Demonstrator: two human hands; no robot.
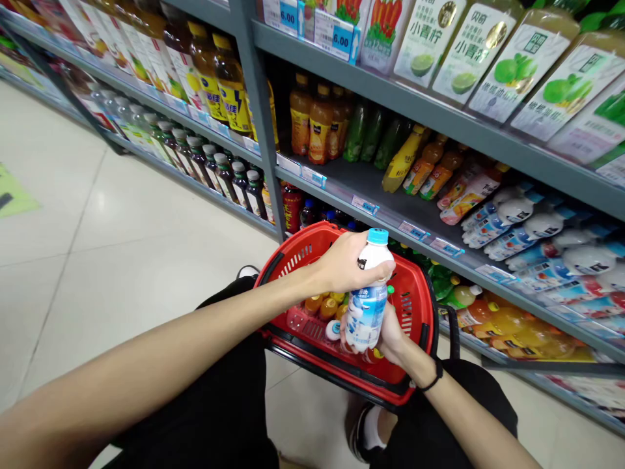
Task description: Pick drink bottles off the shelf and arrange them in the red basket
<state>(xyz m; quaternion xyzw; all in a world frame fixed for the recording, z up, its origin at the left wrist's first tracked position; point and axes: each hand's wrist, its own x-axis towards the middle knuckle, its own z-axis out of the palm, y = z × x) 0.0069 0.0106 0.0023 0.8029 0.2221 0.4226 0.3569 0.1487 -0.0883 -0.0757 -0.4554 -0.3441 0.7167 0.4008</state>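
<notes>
A white bottle (pixel 367 306) with a blue label and light blue cap is held upright over a red shopping basket (pixel 418 294). My left hand (pixel 347 262) wraps round its upper part just under the cap. My right hand (pixel 390 339) grips it from below, near its base. Inside the basket lie small orange-capped bottles (pixel 322 305) and another white bottle (pixel 333 329). The basket rests by my knees on the floor.
Grey shelves (pixel 439 117) run along the right, packed with juice bottles (pixel 312 120), green drinks and rows of the same white bottles (pixel 532 225). Price tags (pixel 342 39) line the shelf edges. Pale tiled floor (pixel 97 215) stretches to the left.
</notes>
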